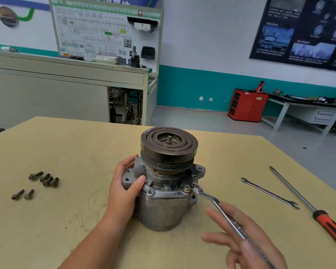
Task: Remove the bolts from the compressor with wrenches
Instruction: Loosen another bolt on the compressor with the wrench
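Note:
The grey compressor (163, 202) stands upright on the table with its dark pulley (169, 146) on top. My left hand (124, 189) grips the mounting ear on its left side, thumb across the front. Two bolts (190, 184) stick up from the flange on its right front. A steel wrench (217, 205) has its head against the flange beside those bolts. Its handle runs back across my right hand (241, 235), whose fingers are spread straight and pushing against it. Several loose bolts (44, 178) lie on the table to the left, with two more (22, 194) nearer me.
A second wrench (270, 193) and a long screwdriver with a red and black handle (318, 214) lie on the tan table (76, 152) to the right. Beyond the table stand a grey cabinet (47, 94), a red tool cabinet (247, 104) and a workbench (306, 107).

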Demonstrator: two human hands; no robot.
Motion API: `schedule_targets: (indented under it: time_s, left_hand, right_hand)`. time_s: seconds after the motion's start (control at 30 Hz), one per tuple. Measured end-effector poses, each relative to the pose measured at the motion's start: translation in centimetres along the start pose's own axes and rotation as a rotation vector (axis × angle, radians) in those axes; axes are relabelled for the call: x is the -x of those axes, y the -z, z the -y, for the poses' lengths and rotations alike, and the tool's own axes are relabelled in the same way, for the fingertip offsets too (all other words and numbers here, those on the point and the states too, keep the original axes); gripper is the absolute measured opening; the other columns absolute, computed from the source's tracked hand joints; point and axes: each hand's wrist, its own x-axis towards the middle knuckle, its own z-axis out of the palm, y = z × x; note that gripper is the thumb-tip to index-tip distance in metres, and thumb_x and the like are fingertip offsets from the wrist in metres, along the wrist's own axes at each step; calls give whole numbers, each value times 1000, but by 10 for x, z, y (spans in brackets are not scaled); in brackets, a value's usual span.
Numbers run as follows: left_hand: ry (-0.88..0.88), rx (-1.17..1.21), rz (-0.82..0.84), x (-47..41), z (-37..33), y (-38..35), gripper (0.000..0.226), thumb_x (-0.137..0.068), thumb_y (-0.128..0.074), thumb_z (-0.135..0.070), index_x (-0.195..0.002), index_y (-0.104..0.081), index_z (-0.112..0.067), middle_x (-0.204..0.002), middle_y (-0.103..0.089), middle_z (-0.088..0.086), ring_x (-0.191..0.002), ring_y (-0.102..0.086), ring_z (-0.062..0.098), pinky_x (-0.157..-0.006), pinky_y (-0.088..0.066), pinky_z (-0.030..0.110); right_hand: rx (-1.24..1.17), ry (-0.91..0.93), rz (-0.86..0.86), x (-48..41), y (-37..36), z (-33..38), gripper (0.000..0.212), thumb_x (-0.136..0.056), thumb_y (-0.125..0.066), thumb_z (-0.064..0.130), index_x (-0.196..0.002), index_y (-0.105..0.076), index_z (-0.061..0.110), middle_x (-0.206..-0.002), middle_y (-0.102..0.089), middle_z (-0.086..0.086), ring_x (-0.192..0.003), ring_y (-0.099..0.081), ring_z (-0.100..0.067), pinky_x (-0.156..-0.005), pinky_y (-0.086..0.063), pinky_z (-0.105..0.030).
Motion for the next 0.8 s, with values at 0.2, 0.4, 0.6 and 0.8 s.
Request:
schedule_targets:
  time_s: [0.2,0.4,0.6,0.8]
  left_hand:
    - [-7,-4,-5,1,-2,0,49,-63,-64,-44,-112,-58,-37,-109,-66,-5,-94,-66,8,-74,-51,16]
    - [2,-5,-4,0,-1,0,50,-63,-64,-44,-112,-58,-36,-110,-65,-2,-94,-66,9,-73,-52,18]
    - [7,9,-19,1,0,-1,50,-61,-64,-44,-111,-59,-37,-108,-66,-1,-94,-67,13,-75,-53,23]
    - [10,26,-4,0,-2,-2,45,-62,-66,-42,-107,-61,-43,-108,-67,0,-95,-67,14,-75,-53,22]
  right_hand:
    - [272,115,80,0,-9,-14,41,-67,-43,19,-103,-61,25,-98,-71,21,-60,-70,-23,-63,-45,-11]
    - [337,173,135,-12,2,11,40,-65,-49,34,-97,-70,43,-65,-72,-1,-49,-60,-11,-55,-42,-9]
    - [72,30,307,-80,44,16,37,-62,-57,42,-79,-75,15,-41,-46,-3,-44,-26,-12,-44,-20,-23]
    - [-336,-154,203,-122,30,-4,43,-49,-83,50,-55,-64,12,-31,-34,6,-34,-22,-6,-37,-21,-15]
